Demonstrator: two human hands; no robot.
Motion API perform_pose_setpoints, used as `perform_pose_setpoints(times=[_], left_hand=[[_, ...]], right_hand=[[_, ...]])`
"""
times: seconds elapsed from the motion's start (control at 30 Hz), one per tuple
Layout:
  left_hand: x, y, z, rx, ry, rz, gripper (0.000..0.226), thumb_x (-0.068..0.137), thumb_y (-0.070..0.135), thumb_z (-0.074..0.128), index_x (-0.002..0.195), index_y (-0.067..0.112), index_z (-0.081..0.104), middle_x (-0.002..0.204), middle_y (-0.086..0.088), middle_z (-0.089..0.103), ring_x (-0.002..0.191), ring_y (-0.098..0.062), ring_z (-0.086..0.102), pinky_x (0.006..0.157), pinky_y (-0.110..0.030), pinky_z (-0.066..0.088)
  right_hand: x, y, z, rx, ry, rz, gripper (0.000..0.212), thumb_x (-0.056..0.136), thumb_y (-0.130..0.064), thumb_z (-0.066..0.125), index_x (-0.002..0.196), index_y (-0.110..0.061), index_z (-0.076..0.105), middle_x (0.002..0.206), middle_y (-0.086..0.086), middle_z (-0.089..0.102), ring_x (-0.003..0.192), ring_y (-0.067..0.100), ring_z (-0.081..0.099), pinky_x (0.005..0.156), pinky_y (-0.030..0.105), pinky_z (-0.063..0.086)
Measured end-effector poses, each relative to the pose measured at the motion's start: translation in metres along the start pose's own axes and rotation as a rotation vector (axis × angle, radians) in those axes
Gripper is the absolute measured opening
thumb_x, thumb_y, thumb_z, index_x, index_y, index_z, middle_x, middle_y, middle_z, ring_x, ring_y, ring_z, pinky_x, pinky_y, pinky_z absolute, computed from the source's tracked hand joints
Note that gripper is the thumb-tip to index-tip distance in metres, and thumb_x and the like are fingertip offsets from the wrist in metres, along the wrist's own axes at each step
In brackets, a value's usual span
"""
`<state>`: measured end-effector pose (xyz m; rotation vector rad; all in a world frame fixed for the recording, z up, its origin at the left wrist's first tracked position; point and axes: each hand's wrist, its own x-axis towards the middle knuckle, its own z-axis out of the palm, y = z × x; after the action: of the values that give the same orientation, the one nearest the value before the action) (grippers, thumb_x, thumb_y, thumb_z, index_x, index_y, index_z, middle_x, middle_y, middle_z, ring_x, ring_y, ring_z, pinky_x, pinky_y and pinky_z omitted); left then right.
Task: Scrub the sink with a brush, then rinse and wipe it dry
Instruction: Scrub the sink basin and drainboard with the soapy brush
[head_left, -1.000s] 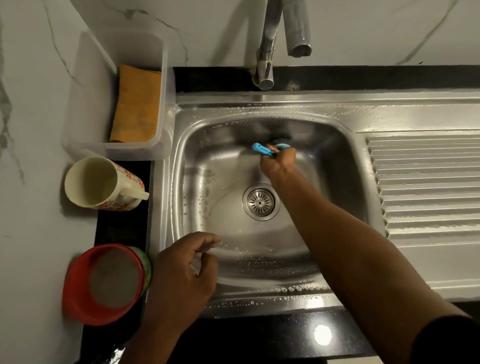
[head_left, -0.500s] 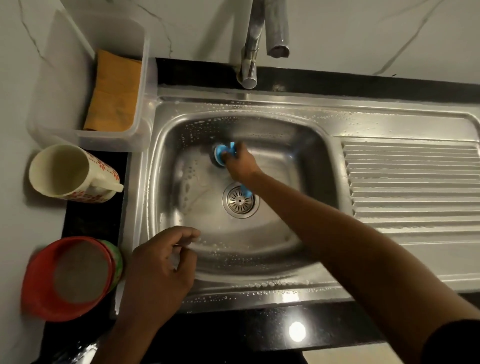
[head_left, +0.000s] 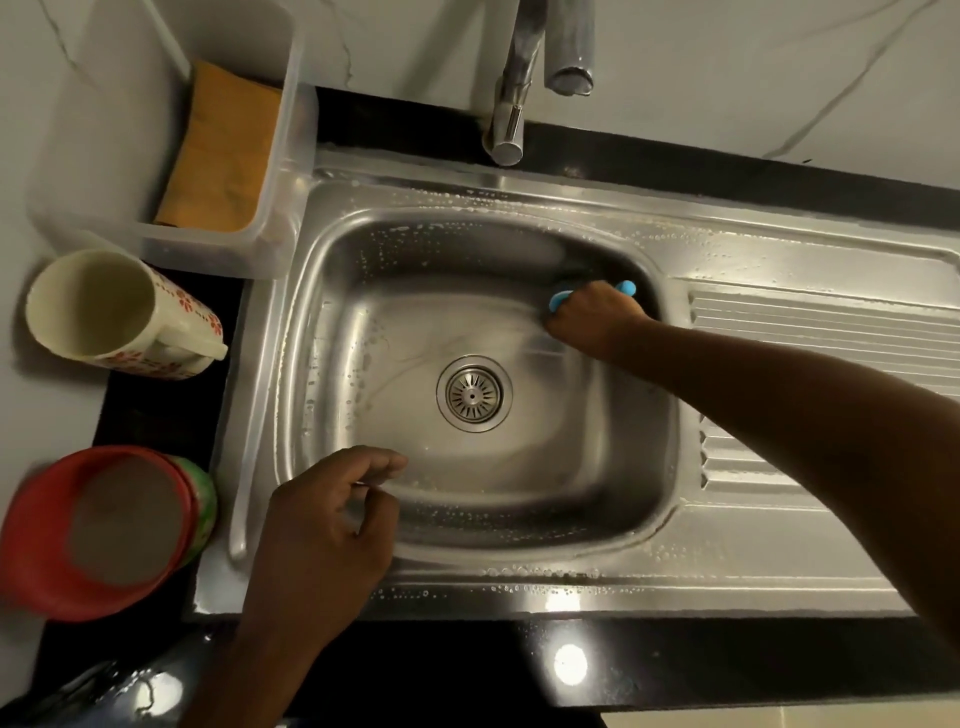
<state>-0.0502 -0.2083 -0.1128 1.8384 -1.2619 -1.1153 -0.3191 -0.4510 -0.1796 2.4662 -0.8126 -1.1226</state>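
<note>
Two hands at sink (head_left: 467, 200).
Right hand (head_left: 592, 319) clasps brush (head_left: 559, 300) at upper-right wall; left hand (head_left: 322, 525) relaxed, holding nothing.

My right hand (head_left: 592, 319) is covering most of the brush (head_left: 558, 300), leaving only two blue bits showing. The top edge is cutting off the tap (head_left: 514, 104). A dark shiny thing (head_left: 104, 691) is blurring out bottom left, unidentifiable.

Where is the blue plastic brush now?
In the head view, the right hand grips the blue plastic brush at the far right wall of the steel sink.
</note>
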Motion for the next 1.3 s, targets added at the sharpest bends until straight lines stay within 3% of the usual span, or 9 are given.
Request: perform_pose_setpoints(times=[0.27, 0.53, 0.83, 1.07, 1.13, 1.23, 1.3], left_hand=[[0.006, 0.016, 0.010, 0.040, 0.008, 0.070, 0.037, 0.086, -0.006, 0.066, 0.103, 0.024, 0.078, 0.096, 0.025, 0.076, 0.097, 0.006, 0.070, 0.083, -0.004, 0.048], [0.013, 0.010, 0.009, 0.026, 0.039, 0.044, 0.036, 0.087, -0.002, 0.067, 0.104, 0.028, 0.077, 0.101, 0.027, 0.074, 0.097, 0.002, 0.072, 0.081, -0.011, 0.054], [0.011, 0.022, 0.007, -0.010, 0.029, 0.069, 0.035, 0.088, -0.004, 0.065, 0.104, 0.024, 0.077, 0.100, 0.021, 0.076, 0.099, 0.002, 0.071, 0.081, -0.007, 0.052], [0.010, 0.030, 0.009, -0.012, 0.040, 0.098, 0.036, 0.086, -0.007, 0.065, 0.102, 0.023, 0.078, 0.097, 0.020, 0.076, 0.097, 0.002, 0.071, 0.087, -0.006, 0.048], [0.010, 0.029, 0.010, -0.009, 0.034, 0.094, 0.035, 0.086, -0.006, 0.065, 0.103, 0.022, 0.077, 0.098, 0.019, 0.076, 0.097, 0.002, 0.071, 0.087, -0.006, 0.049], [0.009, 0.029, 0.011, -0.011, 0.036, 0.089, 0.034, 0.087, -0.005, 0.064, 0.103, 0.022, 0.077, 0.098, 0.020, 0.076, 0.098, 0.002, 0.071, 0.085, -0.011, 0.053], [0.008, 0.029, 0.011, -0.017, 0.040, 0.079, 0.034, 0.087, -0.004, 0.064, 0.104, 0.022, 0.078, 0.098, 0.020, 0.076, 0.098, 0.002, 0.071, 0.086, -0.015, 0.055]], right_hand=[[-0.024, 0.011, -0.028, -0.020, -0.083, 0.169, 0.016, 0.095, -0.011, 0.068, 0.109, -0.017, 0.070, 0.108, 0.005, 0.076, 0.098, 0.026, 0.075, 0.078, 0.035, 0.058], [0.016, -0.021, -0.009, 0.214, -0.151, 0.231, 0.025, 0.099, -0.015, 0.066, 0.124, -0.018, 0.067, 0.126, 0.008, 0.070, 0.115, 0.029, 0.068, 0.091, 0.041, 0.055], [-0.010, 0.003, -0.027, 0.161, -0.153, 0.246, 0.020, 0.097, -0.013, 0.066, 0.117, -0.015, 0.070, 0.118, 0.007, 0.073, 0.109, 0.029, 0.071, 0.078, 0.037, 0.051], [-0.023, 0.030, -0.051, 0.123, -0.166, 0.266, 0.019, 0.093, -0.006, 0.069, 0.111, -0.012, 0.070, 0.115, 0.010, 0.073, 0.105, 0.031, 0.072, 0.076, 0.037, 0.052], [-0.023, 0.026, -0.049, 0.152, -0.173, 0.285, 0.022, 0.093, -0.006, 0.070, 0.114, -0.011, 0.070, 0.117, 0.011, 0.071, 0.104, 0.033, 0.072, 0.078, 0.040, 0.055], [-0.018, 0.018, -0.036, 0.130, -0.146, 0.262, 0.034, 0.094, -0.010, 0.072, 0.127, -0.011, 0.066, 0.126, 0.015, 0.063, 0.107, 0.035, 0.069, 0.069, 0.039, 0.047], [-0.016, 0.011, -0.030, 0.161, -0.157, 0.240, 0.026, 0.097, -0.010, 0.068, 0.122, -0.010, 0.067, 0.124, 0.013, 0.066, 0.108, 0.031, 0.069, 0.073, 0.037, 0.048]])
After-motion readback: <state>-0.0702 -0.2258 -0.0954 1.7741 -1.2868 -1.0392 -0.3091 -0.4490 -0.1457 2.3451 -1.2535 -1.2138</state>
